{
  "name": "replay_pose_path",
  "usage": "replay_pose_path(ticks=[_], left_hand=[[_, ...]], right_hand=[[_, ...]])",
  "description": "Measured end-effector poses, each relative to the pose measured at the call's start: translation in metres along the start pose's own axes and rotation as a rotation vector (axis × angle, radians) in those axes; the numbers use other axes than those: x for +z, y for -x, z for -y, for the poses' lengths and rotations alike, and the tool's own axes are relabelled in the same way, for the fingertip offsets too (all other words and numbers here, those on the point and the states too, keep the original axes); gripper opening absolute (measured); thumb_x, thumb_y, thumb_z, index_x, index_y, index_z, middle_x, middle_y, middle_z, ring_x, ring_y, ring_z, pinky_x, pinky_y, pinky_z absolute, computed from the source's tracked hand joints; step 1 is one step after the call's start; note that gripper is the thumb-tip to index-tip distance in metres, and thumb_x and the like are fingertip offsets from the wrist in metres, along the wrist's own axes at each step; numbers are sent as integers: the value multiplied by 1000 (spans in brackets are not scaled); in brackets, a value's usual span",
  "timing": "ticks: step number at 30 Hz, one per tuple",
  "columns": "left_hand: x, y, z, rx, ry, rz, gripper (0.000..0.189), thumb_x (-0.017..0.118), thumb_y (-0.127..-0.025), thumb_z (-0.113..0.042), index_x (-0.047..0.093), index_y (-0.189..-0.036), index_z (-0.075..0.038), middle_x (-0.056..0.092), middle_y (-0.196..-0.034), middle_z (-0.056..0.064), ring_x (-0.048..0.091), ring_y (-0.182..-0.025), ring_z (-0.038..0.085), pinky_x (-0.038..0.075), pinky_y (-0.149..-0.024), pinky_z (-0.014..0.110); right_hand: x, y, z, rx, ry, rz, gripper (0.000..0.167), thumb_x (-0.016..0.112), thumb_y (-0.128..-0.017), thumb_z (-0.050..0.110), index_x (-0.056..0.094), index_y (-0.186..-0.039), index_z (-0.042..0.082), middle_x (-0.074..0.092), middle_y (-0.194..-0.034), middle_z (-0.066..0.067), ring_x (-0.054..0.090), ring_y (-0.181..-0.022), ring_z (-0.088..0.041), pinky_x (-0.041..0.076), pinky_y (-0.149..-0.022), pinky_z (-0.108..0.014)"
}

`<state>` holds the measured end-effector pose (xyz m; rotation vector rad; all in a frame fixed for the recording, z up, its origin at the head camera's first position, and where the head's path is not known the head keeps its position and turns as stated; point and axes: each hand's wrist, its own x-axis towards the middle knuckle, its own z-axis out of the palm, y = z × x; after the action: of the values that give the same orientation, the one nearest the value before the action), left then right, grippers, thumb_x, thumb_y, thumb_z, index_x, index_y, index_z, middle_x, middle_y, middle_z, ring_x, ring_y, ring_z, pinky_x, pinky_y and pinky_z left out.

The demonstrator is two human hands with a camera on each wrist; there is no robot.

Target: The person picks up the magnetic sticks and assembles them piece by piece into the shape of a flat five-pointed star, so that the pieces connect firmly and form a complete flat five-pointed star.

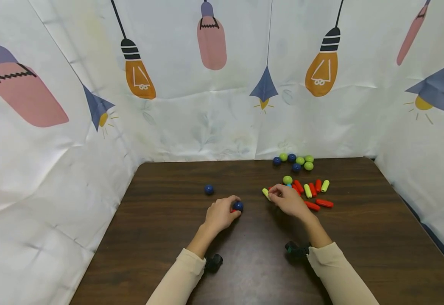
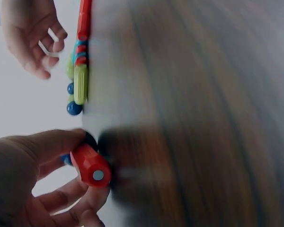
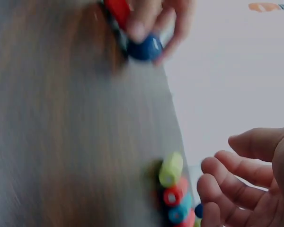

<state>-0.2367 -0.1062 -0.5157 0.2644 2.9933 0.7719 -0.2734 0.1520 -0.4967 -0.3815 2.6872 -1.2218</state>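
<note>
My left hand [image 1: 219,214] grips a red magnetic rod [image 2: 91,165] and a dark blue ball [image 1: 238,206] between thumb and fingers, close over the table. In the left wrist view a pale round spot shows on the rod's near end. My right hand [image 1: 288,201] hovers at the near left of the rod pile, fingers loosely bent and nothing between them. Right by its fingertips lies a yellow-green rod [image 1: 265,193]. In the right wrist view that hand is at the right edge, apart from the rods below.
Several red rods [image 1: 324,203] and yellow-green rods lie beyond the right hand, with a light blue piece partly hidden. Behind them sit green balls [image 1: 308,166] and blue balls [image 1: 296,167]. One blue ball [image 1: 208,189] rests alone at left. Printed cloth [image 1: 225,123] surrounds the brown table [image 1: 160,237].
</note>
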Motion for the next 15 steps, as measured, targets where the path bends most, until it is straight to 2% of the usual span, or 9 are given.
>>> replay_pose_path(ticks=[4, 11, 15], left_hand=[[-10, 6, 10, 7, -18, 16, 43, 80, -89, -29, 67, -131, -26, 59, -72, -7, 54, -59, 12, 42, -52, 32], [-18, 10, 17, -25, -23, 16, 42, 81, -88, -27, 67, -126, -18, 61, -75, -8, 55, -62, 13, 43, -54, 31], [-19, 11, 18, -25, -22, 14, 37, 81, -89, -28, 69, -123, -19, 61, -76, -7, 56, -63, 14, 43, -55, 32]], right_hand=[[-13, -8, -5, 9, 92, -44, 20, 63, -100, 20, 70, -113, 6, 70, -95, -8, 61, -77, -18, 48, -69, -32], [-11, -32, -5, 3, 294, 66, 19, 70, -95, 23, 72, -108, 10, 67, -85, -4, 57, -68, -17, 45, -59, -31], [-2, -39, 0, 35, 423, 94, 16, 77, -90, 28, 71, -94, 14, 66, -81, -1, 58, -68, -17, 44, -56, -32]])
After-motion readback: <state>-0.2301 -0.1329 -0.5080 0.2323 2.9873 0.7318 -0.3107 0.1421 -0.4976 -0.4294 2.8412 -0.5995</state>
